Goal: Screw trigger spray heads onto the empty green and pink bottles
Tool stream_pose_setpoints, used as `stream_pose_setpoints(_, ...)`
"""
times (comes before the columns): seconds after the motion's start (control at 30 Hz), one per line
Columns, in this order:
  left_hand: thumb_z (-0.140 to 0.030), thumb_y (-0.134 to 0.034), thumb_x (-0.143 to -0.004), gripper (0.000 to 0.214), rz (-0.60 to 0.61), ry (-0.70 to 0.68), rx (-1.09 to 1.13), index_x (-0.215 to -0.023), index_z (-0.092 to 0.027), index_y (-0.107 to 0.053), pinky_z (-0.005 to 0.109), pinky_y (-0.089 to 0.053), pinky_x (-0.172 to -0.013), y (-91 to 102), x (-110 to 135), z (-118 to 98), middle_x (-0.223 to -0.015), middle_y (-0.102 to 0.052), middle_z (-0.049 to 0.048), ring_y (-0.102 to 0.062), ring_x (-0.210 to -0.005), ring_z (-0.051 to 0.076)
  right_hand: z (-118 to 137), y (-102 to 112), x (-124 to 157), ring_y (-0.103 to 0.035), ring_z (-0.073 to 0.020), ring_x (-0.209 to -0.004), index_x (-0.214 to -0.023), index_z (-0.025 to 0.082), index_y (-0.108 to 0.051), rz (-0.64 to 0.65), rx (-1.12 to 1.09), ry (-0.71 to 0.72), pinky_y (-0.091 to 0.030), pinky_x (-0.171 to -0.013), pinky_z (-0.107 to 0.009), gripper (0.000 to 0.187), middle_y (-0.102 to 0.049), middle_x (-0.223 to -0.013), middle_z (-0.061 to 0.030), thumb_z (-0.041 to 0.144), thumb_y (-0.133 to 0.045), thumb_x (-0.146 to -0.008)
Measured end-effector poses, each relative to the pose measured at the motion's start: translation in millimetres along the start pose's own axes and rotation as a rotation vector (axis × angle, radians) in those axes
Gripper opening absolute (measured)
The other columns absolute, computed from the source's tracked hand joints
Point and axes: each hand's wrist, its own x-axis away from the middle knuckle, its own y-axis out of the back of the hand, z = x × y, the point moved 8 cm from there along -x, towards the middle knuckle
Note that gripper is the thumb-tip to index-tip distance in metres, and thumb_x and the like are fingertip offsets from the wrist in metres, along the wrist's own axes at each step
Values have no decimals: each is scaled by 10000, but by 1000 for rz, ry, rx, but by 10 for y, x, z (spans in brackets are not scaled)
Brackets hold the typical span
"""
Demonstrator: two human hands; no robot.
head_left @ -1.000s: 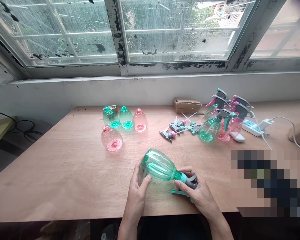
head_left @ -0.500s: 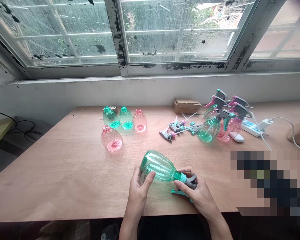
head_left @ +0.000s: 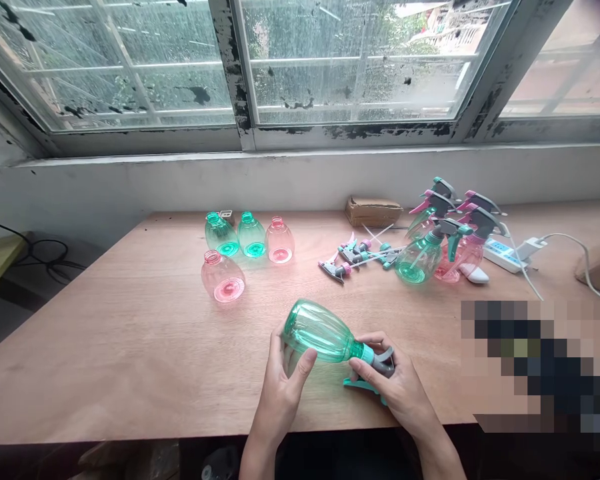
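A clear green spray bottle [head_left: 320, 331] lies tilted in the air between my hands, its base to the left and its neck to the right. My left hand [head_left: 287, 380] is wrapped round the base end, thumb in front. My right hand [head_left: 387, 377] grips the turquoise collar and grey spray head [head_left: 381, 363] at the neck. Below the right fingers a turquoise trigger [head_left: 363, 385] sticks out to the left. The spray head sits against the bottle's neck; how tightly it is screwed on I cannot tell.
Headless bottles, green [head_left: 251, 237] and pink [head_left: 223, 277], stand at the back left. Loose spray heads [head_left: 336, 269] lie mid-table. Bottles with heads [head_left: 417, 257] cluster right of them, near a power strip [head_left: 503, 255]. A cardboard box [head_left: 373, 212] rests by the wall.
Almost nothing differs. My left hand has shifted slightly to the right at the bottle's base; the right hand keeps its grip on the spray head.
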Motion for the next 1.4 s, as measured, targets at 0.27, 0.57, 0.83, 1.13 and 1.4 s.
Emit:
stream_pose_setpoints(0.27,-437,-766,-908,491,-69,7,64,-1345,-260,-630,436,-455,-1153,50,-25,-4,-1381,-710,83,-607,-1365,331,22,-14,7,-694,-214,-720,-1034,210,-733,-25,6,-3,-688,-696,-403,369,-721,-819,-6,472,-897,-833)
stream_pose_setpoints(0.57,-427,-729,-931,577,-59,-44,59,-1459,-263,-563,455,-452,-1155,32,10,-44,-1438,-674,101,-569,-1402,350,22,-13,5,-694,-210,-718,-1036,214,-726,-22,11,-6,-680,-695,-382,360,-726,-809,-2,466,-891,-838)
stream_pose_setpoints(0.83,-435,-817,-865,599,-47,1,35,-1399,-277,-596,449,-482,-1137,91,-54,70,-1413,-694,94,-602,-1375,350,21,-9,2,-680,-217,-714,-1021,204,-717,-33,15,-2,-682,-691,-414,378,-714,-792,-8,489,-884,-835)
stream_pose_setpoints(1.13,-465,-762,-899,596,-46,-15,35,-1430,-267,-578,478,-445,-1160,19,21,-37,-1422,-692,100,-579,-1396,369,49,-14,1,-708,-224,-706,-1016,211,-718,-35,22,-2,-670,-680,-390,387,-737,-798,-11,499,-890,-824)
stream_pose_setpoints(1.4,-441,-815,-875,530,-92,-7,7,-1320,-244,-604,463,-479,-1117,138,-39,85,-1367,-705,108,-632,-1318,339,-39,-34,12,-713,-222,-643,-1073,198,-699,23,-12,-54,-654,-670,-400,436,-732,-709,5,499,-895,-824)
